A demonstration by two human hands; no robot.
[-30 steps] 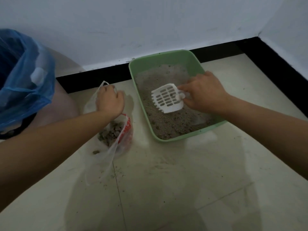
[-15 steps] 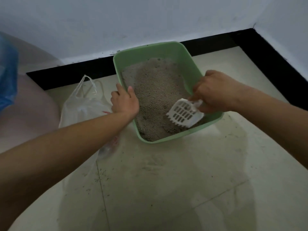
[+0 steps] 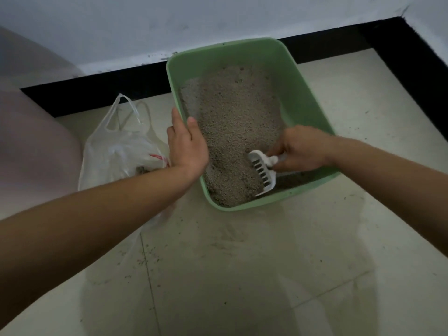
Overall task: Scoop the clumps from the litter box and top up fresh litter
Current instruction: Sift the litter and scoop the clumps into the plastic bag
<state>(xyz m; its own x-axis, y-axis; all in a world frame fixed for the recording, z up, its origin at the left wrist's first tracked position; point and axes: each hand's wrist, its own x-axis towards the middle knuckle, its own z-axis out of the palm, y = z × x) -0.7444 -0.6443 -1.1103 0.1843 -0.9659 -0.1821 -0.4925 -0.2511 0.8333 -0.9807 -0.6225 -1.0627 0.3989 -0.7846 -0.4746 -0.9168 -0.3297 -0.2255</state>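
- A pale tiled floor (image 3: 242, 263) meets a white wall (image 3: 218, 20) along a black skirting strip (image 3: 97, 90); dark grains and smudges are scattered over the tiles near the camera.
- A green litter box (image 3: 303, 93) sits on the floor with its far end just beside the skirting, and grey-brown litter (image 3: 237, 122) fills most of it.
- The right hand (image 3: 300, 149) is curled round the handle of a white slotted scoop (image 3: 263, 170). The scoop stands on its edge in the near right corner of the box, its lower side sunk in the litter.
- A darker strip of litter lies right of the scoop, along the near wall.
- The left hand (image 3: 188, 146) holds the box's left rim, thumb inside and fingers outside.
- A clear plastic bag (image 3: 116, 146) with red print lies on the floor touching the box's left side, handles pointing to the wall; a few grey clumps (image 3: 143, 169) show inside it, by the left wrist.
- A pinkish rounded shape (image 3: 29, 129) fills the left edge; I cannot tell what it is.
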